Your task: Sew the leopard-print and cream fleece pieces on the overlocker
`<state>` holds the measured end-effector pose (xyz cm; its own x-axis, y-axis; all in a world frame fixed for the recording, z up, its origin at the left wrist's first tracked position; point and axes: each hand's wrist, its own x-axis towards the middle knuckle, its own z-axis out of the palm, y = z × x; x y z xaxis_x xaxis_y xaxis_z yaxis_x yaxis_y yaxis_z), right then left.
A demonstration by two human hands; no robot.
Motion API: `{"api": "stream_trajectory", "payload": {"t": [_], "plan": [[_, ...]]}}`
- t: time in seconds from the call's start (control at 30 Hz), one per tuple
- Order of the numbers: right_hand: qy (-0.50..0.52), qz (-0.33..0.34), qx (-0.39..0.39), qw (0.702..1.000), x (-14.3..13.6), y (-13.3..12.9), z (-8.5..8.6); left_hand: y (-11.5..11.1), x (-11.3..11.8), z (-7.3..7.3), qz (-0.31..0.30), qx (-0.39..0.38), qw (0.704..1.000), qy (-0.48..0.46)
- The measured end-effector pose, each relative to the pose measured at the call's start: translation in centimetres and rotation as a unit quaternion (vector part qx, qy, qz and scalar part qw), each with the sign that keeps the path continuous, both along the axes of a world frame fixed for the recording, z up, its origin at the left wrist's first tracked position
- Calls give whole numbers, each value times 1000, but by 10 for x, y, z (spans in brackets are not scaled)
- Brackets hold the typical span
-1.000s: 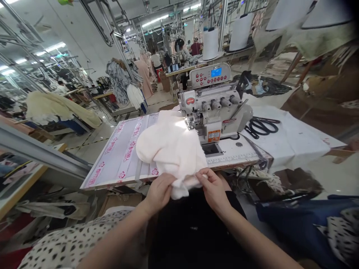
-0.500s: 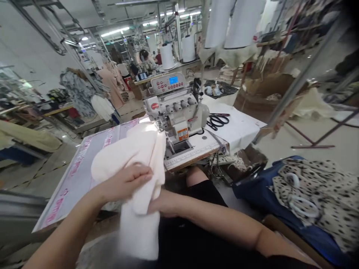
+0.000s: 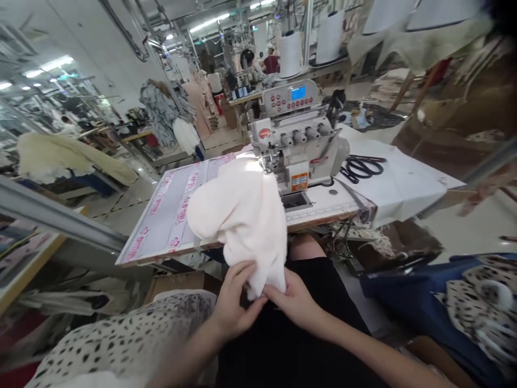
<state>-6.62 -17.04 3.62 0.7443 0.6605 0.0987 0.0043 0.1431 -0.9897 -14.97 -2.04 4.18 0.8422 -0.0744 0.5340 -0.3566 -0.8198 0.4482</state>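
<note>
A cream-white fluffy cloth [image 3: 250,215] lies over the front edge of the sewing table [image 3: 161,215], its far end at the needle area of a white sewing machine [image 3: 299,145]. My left hand [image 3: 238,302] grips the cloth's lower edge from the left, thumb and fingers closed round it. Just to the right, my right hand [image 3: 297,299] pinches the same hanging edge. Both hands are close together above my lap, below the table's level.
Black scissors [image 3: 363,168] lie on the table right of the machine. Spotted fabric [image 3: 117,334] is piled at the lower left, and more spotted fabric [image 3: 476,302] with white rings lies on blue cloth at the right. People work in the background.
The view has swung left, so the machine appears further right. My hands have moved to the cloth's lower edge, and the long strip that hung down is now gathered up between them.
</note>
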Motion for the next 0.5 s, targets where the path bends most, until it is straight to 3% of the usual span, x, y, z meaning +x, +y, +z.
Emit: {"api": "stream_trajectory", "payload": {"t": [0.17,0.27,0.5], "plan": [[-138,-95,-27,986,-1,-2,0,-3,3,1,20,-118,992,35],[-262,-128,-19,956,0,-5,7,-5,5,10,6,-188,981,52],[-443,39,-57,894,15,-21,46,1,4,35,10,-342,932,119]]}}
